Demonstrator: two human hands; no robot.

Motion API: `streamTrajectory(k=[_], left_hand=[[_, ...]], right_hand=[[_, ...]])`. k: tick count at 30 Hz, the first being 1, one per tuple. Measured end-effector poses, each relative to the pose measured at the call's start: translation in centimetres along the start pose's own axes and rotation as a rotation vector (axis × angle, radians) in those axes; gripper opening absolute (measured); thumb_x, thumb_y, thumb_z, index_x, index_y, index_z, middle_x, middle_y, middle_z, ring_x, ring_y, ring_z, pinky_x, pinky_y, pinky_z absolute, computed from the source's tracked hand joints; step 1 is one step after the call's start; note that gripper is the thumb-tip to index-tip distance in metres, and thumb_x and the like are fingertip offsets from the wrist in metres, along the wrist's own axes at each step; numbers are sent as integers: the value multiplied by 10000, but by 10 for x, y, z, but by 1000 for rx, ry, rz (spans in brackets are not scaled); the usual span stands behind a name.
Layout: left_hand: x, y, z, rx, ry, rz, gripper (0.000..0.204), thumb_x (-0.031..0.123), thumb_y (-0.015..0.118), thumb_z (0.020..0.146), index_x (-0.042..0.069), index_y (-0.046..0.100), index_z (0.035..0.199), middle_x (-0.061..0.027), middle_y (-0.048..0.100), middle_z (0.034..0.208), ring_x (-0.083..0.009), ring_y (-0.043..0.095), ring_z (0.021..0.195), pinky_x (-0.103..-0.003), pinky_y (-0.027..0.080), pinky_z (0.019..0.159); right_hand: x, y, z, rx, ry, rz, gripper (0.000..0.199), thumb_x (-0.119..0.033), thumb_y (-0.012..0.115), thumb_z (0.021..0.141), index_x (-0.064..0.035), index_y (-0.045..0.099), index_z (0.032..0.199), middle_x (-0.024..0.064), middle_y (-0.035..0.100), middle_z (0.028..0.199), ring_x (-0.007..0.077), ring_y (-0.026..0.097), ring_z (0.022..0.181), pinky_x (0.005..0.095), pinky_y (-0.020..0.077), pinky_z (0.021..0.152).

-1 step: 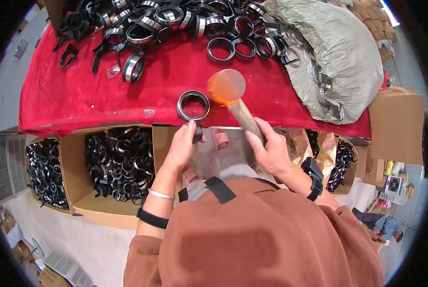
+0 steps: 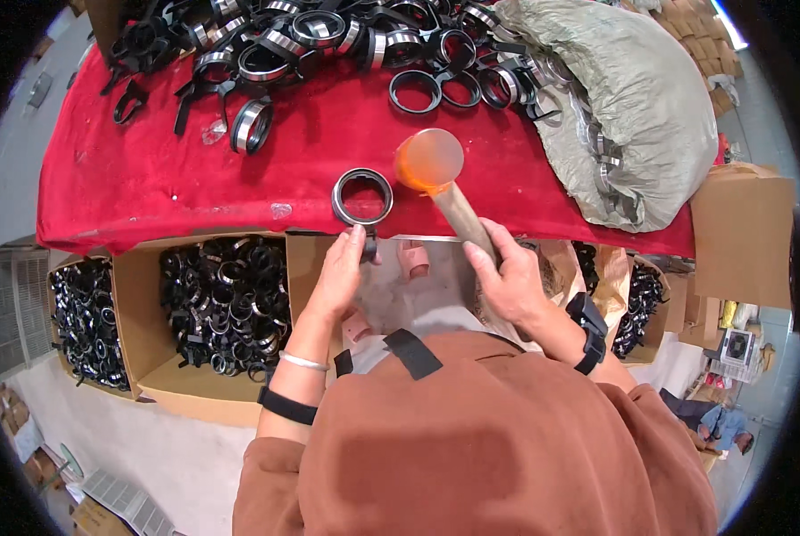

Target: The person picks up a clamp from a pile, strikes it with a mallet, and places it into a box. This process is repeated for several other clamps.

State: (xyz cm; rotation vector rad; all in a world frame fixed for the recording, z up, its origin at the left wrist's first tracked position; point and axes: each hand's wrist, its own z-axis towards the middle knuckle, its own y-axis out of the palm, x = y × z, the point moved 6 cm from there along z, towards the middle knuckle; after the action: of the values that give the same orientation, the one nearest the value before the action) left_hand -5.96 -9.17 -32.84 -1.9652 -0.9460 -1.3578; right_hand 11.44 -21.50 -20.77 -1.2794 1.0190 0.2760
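Note:
At the near edge of the red-covered table, my left hand [image 2: 338, 275] grips the short black tab of a ring clamp [image 2: 338, 198]. That ring is black with a silver metal band, and it lies on the cloth with its opening facing up. My right hand [image 2: 510, 277] is wrapped round the wooden handle of a mallet [image 2: 430, 163]. The mallet's orange head with a pale, translucent face is just right of the ring and apart from it.
Many similar black-and-silver rings [image 2: 316, 29] are heaped along the table's far side. A grey-green sack [image 2: 636, 98] holding more stands at the right. Below the table edge, cardboard boxes [image 2: 212, 393] hold further rings. At far right is another person [image 2: 723, 424].
The mallet and my right hand have shifted very slightly to the right. My left hand and the ring clamp stay practically where they were.

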Motion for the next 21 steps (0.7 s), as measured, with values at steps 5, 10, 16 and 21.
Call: streamTrajectory(k=[5, 10, 16, 21], left_hand=[[-5, -6, 7, 142, -59, -28, 406, 396, 428, 944, 21, 556, 854, -42, 557, 743, -120, 530, 695, -252, 430, 675], [7, -3, -2, 319, -112, -277, 328, 319, 487, 929, 22, 545, 804, -29, 563, 738, -110, 548, 646, -259, 454, 606], [1, -11, 0, 361, -31, -219, 335, 292, 480, 929, 27, 536, 733, -50, 590, 661, -122, 549, 575, -264, 444, 572], [2, -8, -1, 395, -65, -205, 375, 303, 494, 923, 16, 524, 684, -77, 600, 615, -115, 559, 578, -279, 441, 566]], right_hand=[[30, 1, 0, -99, 209, -85, 388, -249, 545, 879, -26, 481, 1190, 221, 633, 893, 358, 632, 857, 389, 486, 750], [42, 2, -2, -189, 218, 71, 437, -273, 531, 883, -28, 466, 1239, 212, 596, 1085, 294, 575, 1048, 363, 432, 888], [-15, -22, -4, -171, 46, 90, 459, -131, 547, 861, -14, 422, 1287, 204, 623, 1026, 264, 613, 990, 327, 466, 839], [-56, -37, -11, -78, -326, 166, 493, -21, 517, 830, 78, 373, 1291, 221, 592, 1083, 259, 616, 980, 316, 469, 831]])
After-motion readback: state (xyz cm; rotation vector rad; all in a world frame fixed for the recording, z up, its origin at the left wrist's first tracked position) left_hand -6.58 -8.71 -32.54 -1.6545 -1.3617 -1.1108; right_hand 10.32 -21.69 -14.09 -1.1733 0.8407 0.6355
